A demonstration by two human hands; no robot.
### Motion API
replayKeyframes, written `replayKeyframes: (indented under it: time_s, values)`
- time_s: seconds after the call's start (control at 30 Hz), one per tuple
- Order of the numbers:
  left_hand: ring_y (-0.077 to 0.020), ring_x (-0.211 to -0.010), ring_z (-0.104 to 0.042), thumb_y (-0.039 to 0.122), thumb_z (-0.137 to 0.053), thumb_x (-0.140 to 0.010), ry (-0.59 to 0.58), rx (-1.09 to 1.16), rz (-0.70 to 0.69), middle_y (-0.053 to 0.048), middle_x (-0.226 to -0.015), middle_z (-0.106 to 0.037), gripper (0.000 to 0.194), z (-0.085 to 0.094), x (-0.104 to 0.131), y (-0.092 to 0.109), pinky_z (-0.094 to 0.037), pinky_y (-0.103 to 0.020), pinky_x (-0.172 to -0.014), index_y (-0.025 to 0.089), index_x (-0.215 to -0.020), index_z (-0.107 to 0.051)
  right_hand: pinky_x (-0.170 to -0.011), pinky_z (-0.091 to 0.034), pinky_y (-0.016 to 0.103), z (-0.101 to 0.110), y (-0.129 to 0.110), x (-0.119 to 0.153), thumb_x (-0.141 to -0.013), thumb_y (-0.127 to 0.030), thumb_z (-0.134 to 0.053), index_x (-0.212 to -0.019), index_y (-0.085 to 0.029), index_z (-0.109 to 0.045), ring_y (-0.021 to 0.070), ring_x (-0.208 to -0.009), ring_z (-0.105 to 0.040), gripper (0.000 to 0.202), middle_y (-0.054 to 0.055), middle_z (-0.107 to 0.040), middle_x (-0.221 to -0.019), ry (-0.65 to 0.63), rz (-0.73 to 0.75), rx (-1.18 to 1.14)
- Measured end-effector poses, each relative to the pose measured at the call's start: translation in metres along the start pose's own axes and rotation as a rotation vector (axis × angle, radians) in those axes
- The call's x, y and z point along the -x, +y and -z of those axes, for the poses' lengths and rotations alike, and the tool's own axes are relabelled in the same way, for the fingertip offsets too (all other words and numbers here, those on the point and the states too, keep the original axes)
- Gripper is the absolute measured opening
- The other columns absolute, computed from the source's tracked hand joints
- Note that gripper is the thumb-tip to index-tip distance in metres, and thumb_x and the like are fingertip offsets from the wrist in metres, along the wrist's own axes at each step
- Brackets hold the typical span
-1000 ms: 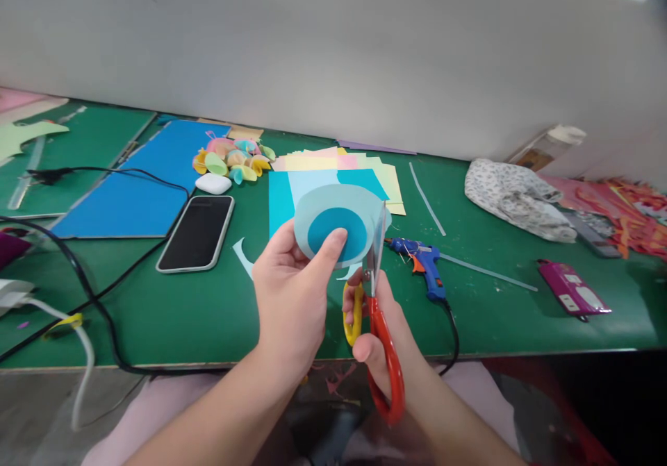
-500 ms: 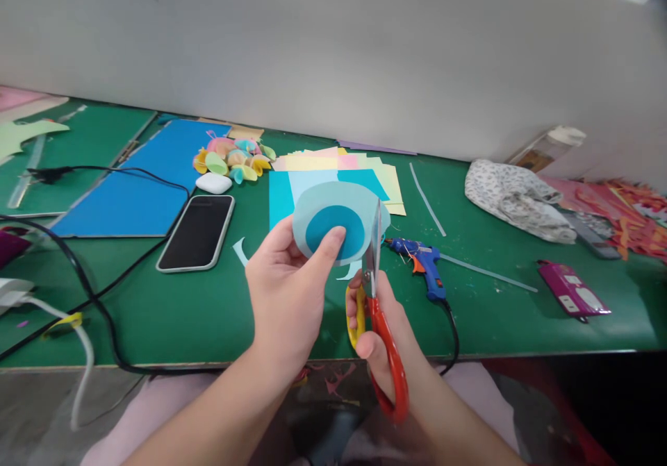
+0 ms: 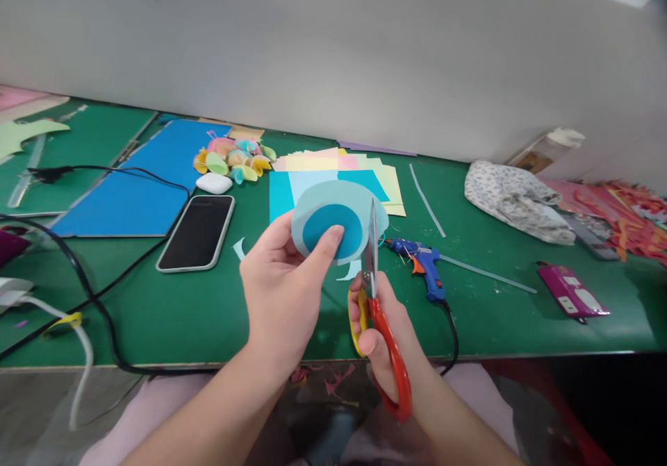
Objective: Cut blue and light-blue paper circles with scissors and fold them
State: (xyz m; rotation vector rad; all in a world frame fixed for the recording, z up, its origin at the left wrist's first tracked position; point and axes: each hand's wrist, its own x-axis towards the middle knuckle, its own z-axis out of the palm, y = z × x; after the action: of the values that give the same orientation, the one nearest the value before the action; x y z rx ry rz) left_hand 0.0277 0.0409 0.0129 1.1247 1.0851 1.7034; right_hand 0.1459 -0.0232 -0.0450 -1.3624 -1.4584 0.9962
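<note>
My left hand (image 3: pixel 289 282) pinches a pale blue paper piece (image 3: pixel 333 194) together with a smaller darker teal paper circle (image 3: pixel 326 226) on top, its thumb pressing on the circle. In my right hand (image 3: pixel 383 344) is a pair of scissors (image 3: pixel 393 362) with one red and one yellow handle. The blades point away from me and lie across the right part of the pale paper. Curled paper offcuts (image 3: pixel 350 271) lie on the green table (image 3: pixel 208 320) below and to the left of the hands.
Behind my hands lies a stack of coloured paper sheets (image 3: pixel 394 188). A phone (image 3: pixel 196 233), a white case (image 3: pixel 214 183), a blue board (image 3: pixel 130 195) and paper flowers (image 3: pixel 234 153) are at left. At right are a blue glue gun (image 3: pixel 427 264), a purple power strip (image 3: pixel 572 290) and a patterned cloth (image 3: pixel 513 198).
Both hands have shifted slightly, the paper a little to the left. The scissors have barely moved, their blades still at the paper's right part and looking closer together.
</note>
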Motion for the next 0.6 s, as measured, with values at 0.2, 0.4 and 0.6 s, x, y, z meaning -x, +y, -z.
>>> replayKeyframes:
  time_s: [0.2, 0.4, 0.6]
  values:
    - [-0.0124, -0.068, -0.067, 0.028, -0.077, -0.071, 0.012, -0.045, -0.006, 0.002, -0.082, -0.072, 0.031, 0.002, -0.002, 0.000, -0.058, -0.022, -0.062, 0.024, -0.101, -0.070, -0.053, -0.042, 0.026, 0.003, -0.011, -0.003, -0.057, -0.092, -0.043, -0.100, -0.025, -0.048, 0.0131, -0.056, -0.045, 0.079, -0.002, -0.051, -0.073, -0.006, -0.055, -0.068]
    - [-0.0129, -0.066, -0.068, 0.025, -0.077, -0.072, 0.018, -0.079, -0.066, 0.000, -0.088, -0.073, 0.052, 0.003, -0.002, 0.003, -0.058, -0.021, -0.061, 0.028, -0.122, -0.062, -0.050, -0.039, 0.024, 0.005, -0.015, -0.003, -0.051, -0.093, -0.047, -0.097, -0.025, -0.048, 0.0128, -0.055, -0.042, 0.082, -0.002, -0.049, -0.070, -0.005, -0.106, -0.097]
    - [-0.0135, -0.065, -0.068, 0.024, -0.077, -0.071, 0.020, -0.090, -0.076, -0.001, -0.095, -0.074, 0.057, 0.003, -0.004, 0.007, -0.056, -0.023, -0.058, 0.029, -0.125, -0.060, -0.046, -0.033, 0.023, 0.006, -0.016, -0.005, -0.053, -0.092, -0.048, -0.095, -0.024, -0.048, 0.0115, -0.054, -0.037, 0.080, -0.003, -0.048, -0.068, -0.003, -0.105, -0.095]
